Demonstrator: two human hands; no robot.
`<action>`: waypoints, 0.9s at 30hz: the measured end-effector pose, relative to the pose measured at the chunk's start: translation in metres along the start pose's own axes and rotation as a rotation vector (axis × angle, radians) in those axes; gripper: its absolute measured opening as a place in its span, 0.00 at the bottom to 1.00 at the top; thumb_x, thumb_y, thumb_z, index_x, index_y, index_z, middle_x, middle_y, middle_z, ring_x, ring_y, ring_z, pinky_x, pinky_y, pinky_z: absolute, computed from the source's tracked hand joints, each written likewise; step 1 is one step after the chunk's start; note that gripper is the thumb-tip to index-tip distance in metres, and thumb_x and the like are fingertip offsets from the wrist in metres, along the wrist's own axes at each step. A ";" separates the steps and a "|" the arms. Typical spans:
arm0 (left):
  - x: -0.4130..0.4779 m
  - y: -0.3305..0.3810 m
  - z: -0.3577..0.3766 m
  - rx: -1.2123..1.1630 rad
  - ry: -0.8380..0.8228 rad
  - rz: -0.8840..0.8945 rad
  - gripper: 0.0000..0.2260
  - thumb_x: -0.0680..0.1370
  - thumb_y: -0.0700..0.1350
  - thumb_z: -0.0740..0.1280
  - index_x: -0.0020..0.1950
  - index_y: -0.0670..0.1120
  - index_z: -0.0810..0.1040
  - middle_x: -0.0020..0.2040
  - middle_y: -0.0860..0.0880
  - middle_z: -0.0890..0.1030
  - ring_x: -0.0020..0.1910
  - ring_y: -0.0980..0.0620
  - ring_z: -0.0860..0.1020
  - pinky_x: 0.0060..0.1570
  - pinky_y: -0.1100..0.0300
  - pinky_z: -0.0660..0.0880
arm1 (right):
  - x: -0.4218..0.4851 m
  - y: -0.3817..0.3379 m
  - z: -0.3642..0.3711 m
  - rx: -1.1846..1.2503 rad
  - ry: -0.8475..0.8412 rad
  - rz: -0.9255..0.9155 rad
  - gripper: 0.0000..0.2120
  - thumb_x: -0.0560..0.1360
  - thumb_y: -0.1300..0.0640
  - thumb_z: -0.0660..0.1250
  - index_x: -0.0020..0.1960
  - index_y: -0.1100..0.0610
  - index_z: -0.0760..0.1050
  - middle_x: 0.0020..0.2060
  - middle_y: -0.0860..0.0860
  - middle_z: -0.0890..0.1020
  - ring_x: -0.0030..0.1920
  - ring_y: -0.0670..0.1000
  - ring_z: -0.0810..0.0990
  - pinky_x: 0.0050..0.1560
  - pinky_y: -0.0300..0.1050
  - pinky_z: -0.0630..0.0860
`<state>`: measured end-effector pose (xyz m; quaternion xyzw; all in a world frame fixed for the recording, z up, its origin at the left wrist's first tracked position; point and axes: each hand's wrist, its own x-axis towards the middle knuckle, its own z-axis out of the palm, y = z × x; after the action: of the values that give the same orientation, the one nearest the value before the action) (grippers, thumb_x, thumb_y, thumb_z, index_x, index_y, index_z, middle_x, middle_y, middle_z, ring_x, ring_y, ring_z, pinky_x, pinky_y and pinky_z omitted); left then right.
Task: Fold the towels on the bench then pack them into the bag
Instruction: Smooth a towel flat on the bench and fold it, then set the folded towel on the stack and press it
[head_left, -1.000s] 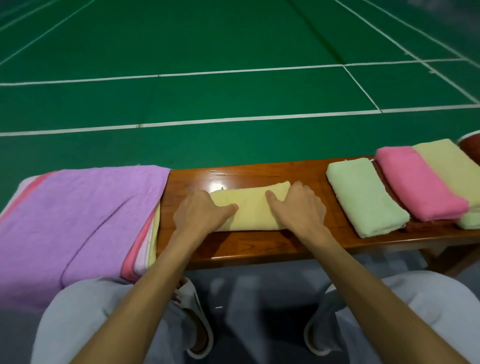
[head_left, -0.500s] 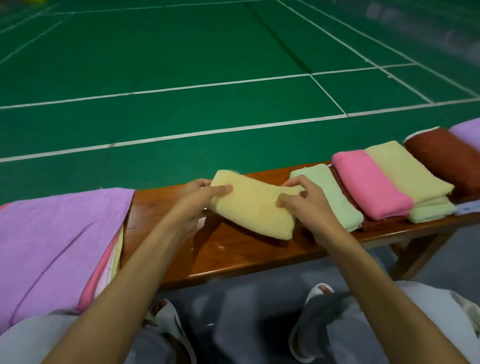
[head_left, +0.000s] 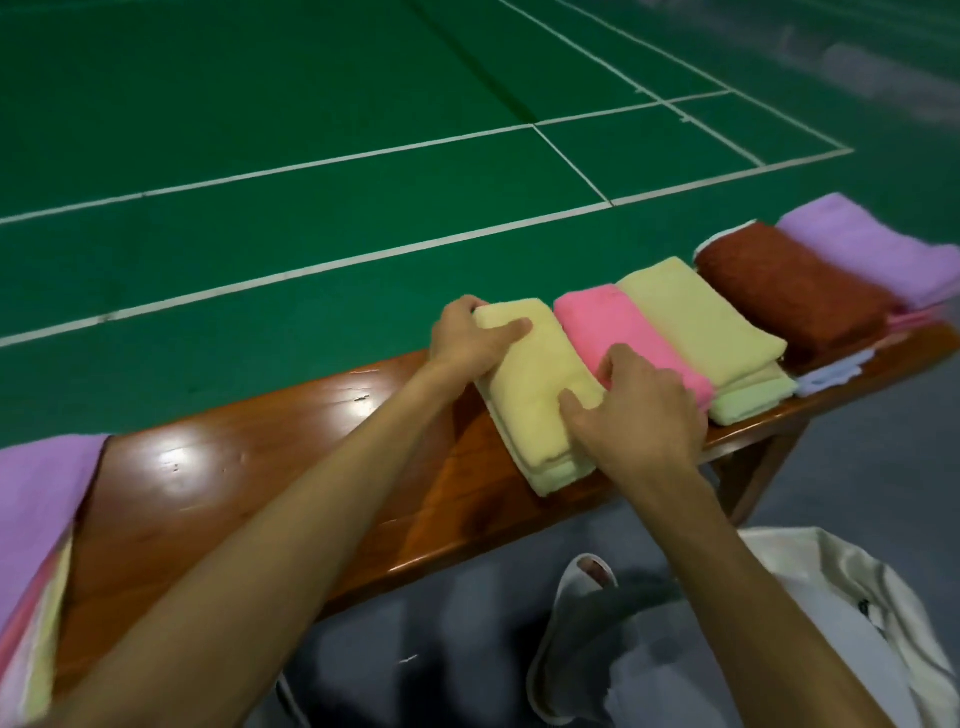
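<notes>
A folded yellow towel lies on the wooden bench, on top of a pale green folded towel whose edge shows beneath it. My left hand grips its far end, thumb on top. My right hand holds its near right edge with curled fingers, thumb pressed on the cloth. Touching it on the right are a folded pink towel, a pale yellow towel on a green one, a brown towel and a lilac towel. A cream bag sits on the floor at lower right.
A pile of unfolded towels, lilac on top, hangs over the bench's left end. Bare glossy bench lies between that pile and my hands. A white slipper is under the bench by the bag. Green court floor lies beyond.
Both hands lifted the yellow towel from the bench's middle and carried it right. It now rests on the pale green towel beside the pink one. The view swung right and the bag came into sight.
</notes>
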<state>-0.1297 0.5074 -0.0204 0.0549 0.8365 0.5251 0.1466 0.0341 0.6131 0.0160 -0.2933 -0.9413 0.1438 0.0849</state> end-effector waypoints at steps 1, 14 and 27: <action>-0.005 -0.003 0.002 0.183 0.038 0.128 0.23 0.71 0.57 0.77 0.59 0.49 0.77 0.59 0.47 0.80 0.59 0.45 0.78 0.61 0.50 0.76 | 0.002 -0.002 -0.004 -0.108 0.027 -0.023 0.20 0.75 0.39 0.69 0.57 0.54 0.74 0.50 0.55 0.80 0.50 0.59 0.79 0.44 0.49 0.69; -0.049 -0.038 0.023 0.908 -0.143 0.679 0.30 0.82 0.63 0.42 0.82 0.56 0.61 0.85 0.50 0.52 0.84 0.46 0.45 0.80 0.40 0.44 | 0.057 0.040 0.038 -0.332 -0.245 -0.500 0.36 0.77 0.36 0.32 0.83 0.45 0.38 0.83 0.49 0.40 0.82 0.57 0.39 0.79 0.67 0.43; -0.106 -0.046 -0.101 0.880 -0.063 0.729 0.31 0.83 0.63 0.49 0.84 0.53 0.52 0.85 0.51 0.50 0.83 0.49 0.43 0.80 0.45 0.42 | 0.001 -0.072 0.010 0.011 -0.126 -0.702 0.36 0.79 0.38 0.43 0.83 0.54 0.53 0.83 0.53 0.54 0.83 0.55 0.47 0.81 0.60 0.48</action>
<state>-0.0570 0.3734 -0.0010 0.4113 0.8986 0.1420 -0.0559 -0.0074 0.5547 0.0303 0.0580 -0.9873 0.1288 0.0726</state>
